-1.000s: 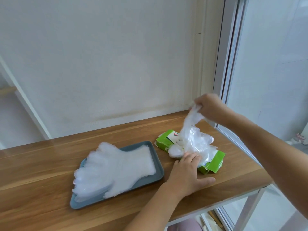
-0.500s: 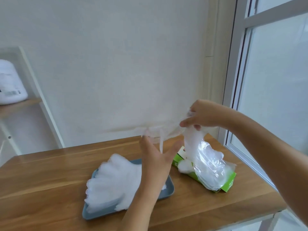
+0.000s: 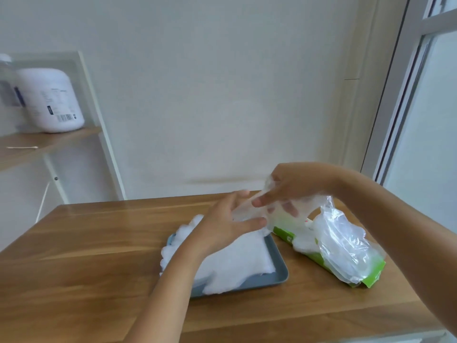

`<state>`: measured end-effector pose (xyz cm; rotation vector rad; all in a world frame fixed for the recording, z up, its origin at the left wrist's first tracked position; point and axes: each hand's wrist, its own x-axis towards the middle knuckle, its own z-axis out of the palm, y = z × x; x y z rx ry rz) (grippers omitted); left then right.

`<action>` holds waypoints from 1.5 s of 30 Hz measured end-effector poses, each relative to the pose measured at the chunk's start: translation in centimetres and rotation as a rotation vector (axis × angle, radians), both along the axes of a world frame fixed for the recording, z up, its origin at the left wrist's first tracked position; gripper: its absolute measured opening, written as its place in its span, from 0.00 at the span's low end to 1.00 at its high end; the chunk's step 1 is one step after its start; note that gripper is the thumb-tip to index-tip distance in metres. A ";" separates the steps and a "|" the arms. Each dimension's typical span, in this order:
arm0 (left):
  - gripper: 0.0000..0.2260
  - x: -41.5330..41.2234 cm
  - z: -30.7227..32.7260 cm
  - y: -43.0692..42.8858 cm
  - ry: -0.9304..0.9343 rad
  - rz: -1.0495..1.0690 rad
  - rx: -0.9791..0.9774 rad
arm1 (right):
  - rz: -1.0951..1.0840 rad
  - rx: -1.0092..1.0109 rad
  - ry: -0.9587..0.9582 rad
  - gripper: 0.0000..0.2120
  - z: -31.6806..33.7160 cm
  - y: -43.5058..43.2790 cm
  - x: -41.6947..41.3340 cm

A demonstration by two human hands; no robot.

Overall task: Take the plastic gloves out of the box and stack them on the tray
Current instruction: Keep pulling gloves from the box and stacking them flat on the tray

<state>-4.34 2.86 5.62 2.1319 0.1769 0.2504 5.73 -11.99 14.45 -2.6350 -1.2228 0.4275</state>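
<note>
A stack of plastic gloves [image 3: 235,258] lies on the grey tray [image 3: 279,264] on the bench [image 3: 99,243]. Above it, the raised left hand [image 3: 227,226] curls its thumb and fingers loosely round one end of a clear plastic glove [image 3: 247,209]. The right hand [image 3: 296,184] pinches the other end over the green box [image 3: 371,271].
</note>
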 end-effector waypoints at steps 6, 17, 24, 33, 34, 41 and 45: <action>0.13 -1.6 -0.5 6.2 -0.027 -0.046 -0.407 | 0.030 0.484 0.596 0.17 -2.7 0.8 0.3; 0.19 -0.3 -0.7 13.4 0.569 0.009 -0.123 | -0.244 0.575 0.742 0.09 -13.1 2.9 0.9; 0.12 1.9 -4.0 14.2 0.715 0.141 0.176 | -0.354 0.413 0.422 0.12 -17.2 4.3 2.6; 0.04 1.8 -5.8 7.7 -0.142 0.508 0.455 | -0.418 0.562 0.368 0.07 -18.9 4.6 2.5; 0.04 1.5 -6.3 6.4 -0.155 0.426 0.458 | -0.425 0.570 0.369 0.07 -19.0 4.7 2.4; 0.17 1.9 -11.7 2.3 0.030 0.163 0.464 | -0.446 0.509 0.303 0.09 -19.9 4.9 2.4; 0.21 2.0 -12.8 2.9 0.126 0.087 0.425 | -0.436 0.390 0.147 0.08 -20.2 5.2 2.4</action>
